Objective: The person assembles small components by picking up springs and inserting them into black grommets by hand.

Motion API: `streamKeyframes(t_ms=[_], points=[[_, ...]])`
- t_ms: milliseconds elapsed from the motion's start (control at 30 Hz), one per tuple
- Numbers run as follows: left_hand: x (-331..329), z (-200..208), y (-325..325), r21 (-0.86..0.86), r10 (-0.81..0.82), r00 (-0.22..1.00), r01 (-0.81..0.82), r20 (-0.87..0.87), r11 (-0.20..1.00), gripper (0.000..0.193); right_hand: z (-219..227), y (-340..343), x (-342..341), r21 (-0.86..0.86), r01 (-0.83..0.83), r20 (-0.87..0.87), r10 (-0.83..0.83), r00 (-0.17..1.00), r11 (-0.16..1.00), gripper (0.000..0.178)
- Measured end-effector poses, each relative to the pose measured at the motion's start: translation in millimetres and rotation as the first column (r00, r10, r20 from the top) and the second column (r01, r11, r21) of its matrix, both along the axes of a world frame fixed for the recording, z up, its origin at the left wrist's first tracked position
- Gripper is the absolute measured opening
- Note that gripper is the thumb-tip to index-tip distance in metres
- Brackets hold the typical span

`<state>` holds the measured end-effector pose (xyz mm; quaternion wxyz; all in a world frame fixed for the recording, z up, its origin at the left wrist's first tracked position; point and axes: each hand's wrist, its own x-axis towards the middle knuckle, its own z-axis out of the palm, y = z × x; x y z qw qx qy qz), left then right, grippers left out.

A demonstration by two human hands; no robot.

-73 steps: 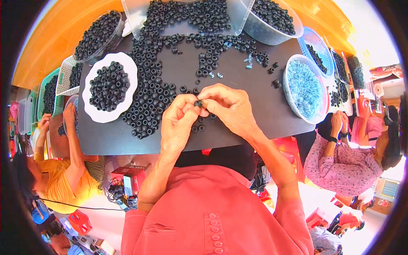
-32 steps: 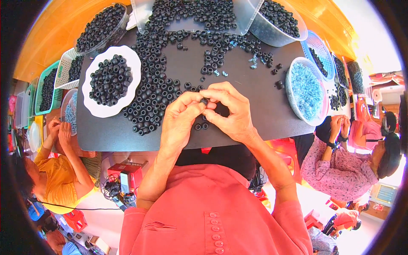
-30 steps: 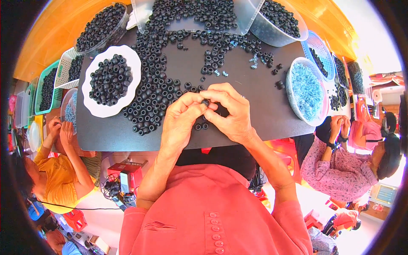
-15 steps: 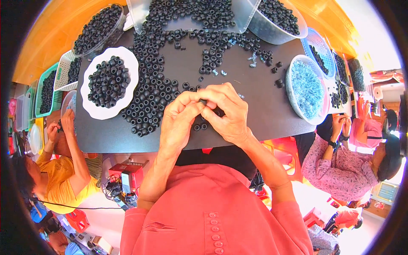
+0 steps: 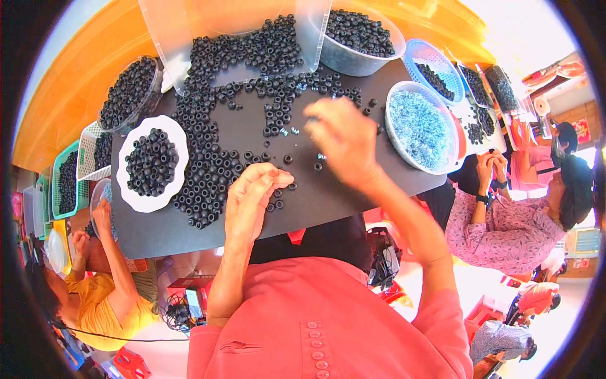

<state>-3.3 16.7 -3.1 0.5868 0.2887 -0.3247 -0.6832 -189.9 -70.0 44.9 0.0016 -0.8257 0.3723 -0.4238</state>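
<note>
Small black hollow round pieces [image 5: 202, 186], much like large beads, lie spread over the dark table [image 5: 252, 227]. My left hand [image 5: 249, 199] is low over the table's near edge, thumb and fingers pinched together beside several of these pieces. What the pinch holds, if anything, is hidden. My right hand [image 5: 344, 142] is raised over the middle of the table and smeared by motion. A small dark piece [image 5: 313, 118] shows at its bent fingertips. Tiny metal coil springs [image 5: 284, 131] lie scattered beyond the hands. A white scalloped plate [image 5: 140, 203], left of my left hand, bears a heap of black pieces.
A clear bin [image 5: 170, 54] lies at the back, black pieces spilling from its mouth. Round tubs [image 5: 360, 66] of black pieces stand behind. At right, a white bowl [image 5: 456, 142] holds bluish springs. Co-workers sit at left in yellow [image 5: 104, 303] and at right in pink [image 5: 499, 230].
My hands have parted. The right one has swung up and away over the table; the left has stayed low, fingers pinched. The whole view has shifted and turned slightly.
</note>
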Motion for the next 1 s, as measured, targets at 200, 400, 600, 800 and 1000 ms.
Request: streamKeyframes(t_ms=[200,400,600,800,1000], points=[[-1,-3,-4,-0.039,0.006,1.0,-0.007,-0.02,0.999,0.017,34,-114,-73,-0.147,0.353,0.152,-0.332,0.931,0.924,0.023],[2,-5,-5,-0.018,0.001,1.0,-0.001,-0.013,1.0,0.017,-11,-99,-27,-0.021,-0.004,0.052,0.005,0.999,1.0,0.014],[-1,-4,-4,0.006,0.009,1.0,-0.009,0.003,1.0,0.017,-47,-103,-5,0.079,-0.001,-0.127,0.011,0.992,0.997,0.016],[-1,-4,-7,0.016,-0.007,1.0,0.007,0.009,1.0,0.017,-50,-102,-10,0.099,0.012,-0.239,0.012,0.971,0.995,0.015],[1,-1,-4,0.052,0.025,0.999,-0.026,0.028,0.998,0.019,-30,-95,-22,0.331,0.037,0.253,-0.126,0.959,0.943,0.013]])
